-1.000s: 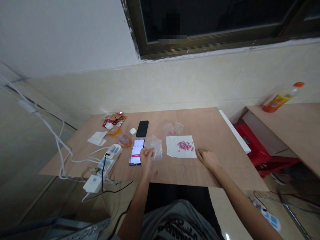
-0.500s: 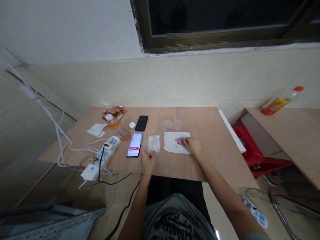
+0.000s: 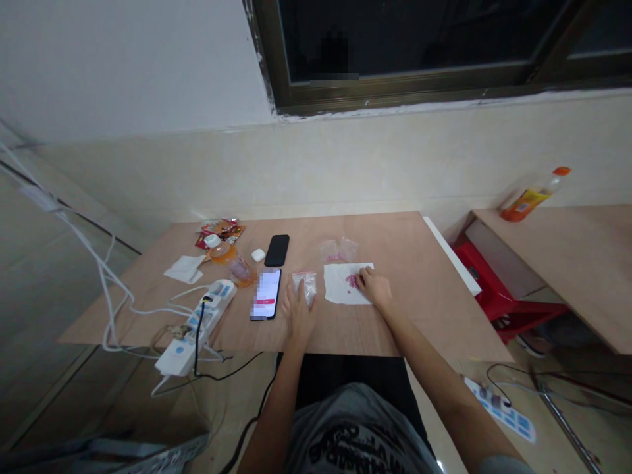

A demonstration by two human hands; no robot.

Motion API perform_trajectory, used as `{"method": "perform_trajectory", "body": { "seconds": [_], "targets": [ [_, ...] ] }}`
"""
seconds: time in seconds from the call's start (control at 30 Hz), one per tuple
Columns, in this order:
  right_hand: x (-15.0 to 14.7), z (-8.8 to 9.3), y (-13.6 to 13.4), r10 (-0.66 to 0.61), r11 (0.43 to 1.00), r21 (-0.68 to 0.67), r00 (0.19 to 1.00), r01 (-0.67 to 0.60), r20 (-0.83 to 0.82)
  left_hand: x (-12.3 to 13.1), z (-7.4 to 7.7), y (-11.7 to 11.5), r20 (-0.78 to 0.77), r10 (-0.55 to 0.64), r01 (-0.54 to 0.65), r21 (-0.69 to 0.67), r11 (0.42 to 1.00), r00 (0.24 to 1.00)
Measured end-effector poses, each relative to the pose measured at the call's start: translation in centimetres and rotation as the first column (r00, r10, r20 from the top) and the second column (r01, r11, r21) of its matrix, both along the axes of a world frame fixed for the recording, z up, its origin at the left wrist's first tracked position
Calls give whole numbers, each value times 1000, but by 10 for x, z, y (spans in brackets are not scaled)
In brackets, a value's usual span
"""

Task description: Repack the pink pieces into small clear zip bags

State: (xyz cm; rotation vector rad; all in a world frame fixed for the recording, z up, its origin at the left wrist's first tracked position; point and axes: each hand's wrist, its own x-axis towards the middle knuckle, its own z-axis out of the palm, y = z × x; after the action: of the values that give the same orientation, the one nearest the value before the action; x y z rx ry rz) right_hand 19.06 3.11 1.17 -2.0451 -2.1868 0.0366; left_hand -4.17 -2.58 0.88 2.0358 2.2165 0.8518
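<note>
My left hand (image 3: 299,315) lies with its fingers stretched and spread over the lower part of a clear zip bag (image 3: 309,280) with a red strip along its top. Small pink pieces, perhaps beads (image 3: 352,281), are heaped on a white sheet of paper (image 3: 337,289). Over the right side of that sheet is my right hand (image 3: 376,287), its fingers bent together with the tips at the edge of the heap. What they pinch, if anything, is too small to see. Behind the paper lie small clear bags (image 3: 348,249) with some pink pieces inside.
Left of the zip bag lie a lit phone (image 3: 266,294), a dark phone (image 3: 277,251) and a white case (image 3: 258,255). Farther left are an orange drink bottle (image 3: 232,260), red wrappers (image 3: 220,230), tissues (image 3: 185,268) and a power strip (image 3: 197,327) with cables.
My left hand has opened from closed fingers below the zip bag and moved forward onto it. My right hand stays at the pink heap. The view has shifted slightly.
</note>
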Motion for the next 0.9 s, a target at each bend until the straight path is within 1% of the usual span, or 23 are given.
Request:
{"method": "perform_trajectory", "body": {
  "seconds": [0.13,0.23,0.3,0.43,0.5,0.57,0.67,0.73,0.83,0.9],
  "targets": [
    [-1,2,-1,30,999,23,1000,-30,-5,2,-9,4,-83,-21,14,-86,996,996],
    [0,3,-2,3,998,64,1000,-1,-21,1,-11,5,-114,-46,27,-162,986,992],
    [0,3,-2,-31,995,91,999,33,-26,1,-10,6,-121,-57,35,-184,982,991],
    [0,1,1,-96,990,97,995,99,-32,1,-11,6,-105,-63,45,-163,986,993],
    [0,1,2,-95,993,71,994,98,-45,0,-11,5,-83,-53,42,-130,991,995],
    [0,1,2,-68,996,50,996,71,-61,-1,-10,2,-53,-37,32,-78,996,998],
    [1,2,1,-52,996,71,997,57,-65,-1,1,0,-22,-42,43,25,999,999],
    [1,2,1,-76,990,113,996,82,-50,3,14,5,-19,-97,98,86,991,995],
    [2,0,2,-96,986,136,995,99,-33,14,35,26,-38,-197,200,110,974,980],
    [2,-1,3,-69,990,118,997,72,-34,25,44,49,-77,-268,273,64,960,960]
  ]
}}
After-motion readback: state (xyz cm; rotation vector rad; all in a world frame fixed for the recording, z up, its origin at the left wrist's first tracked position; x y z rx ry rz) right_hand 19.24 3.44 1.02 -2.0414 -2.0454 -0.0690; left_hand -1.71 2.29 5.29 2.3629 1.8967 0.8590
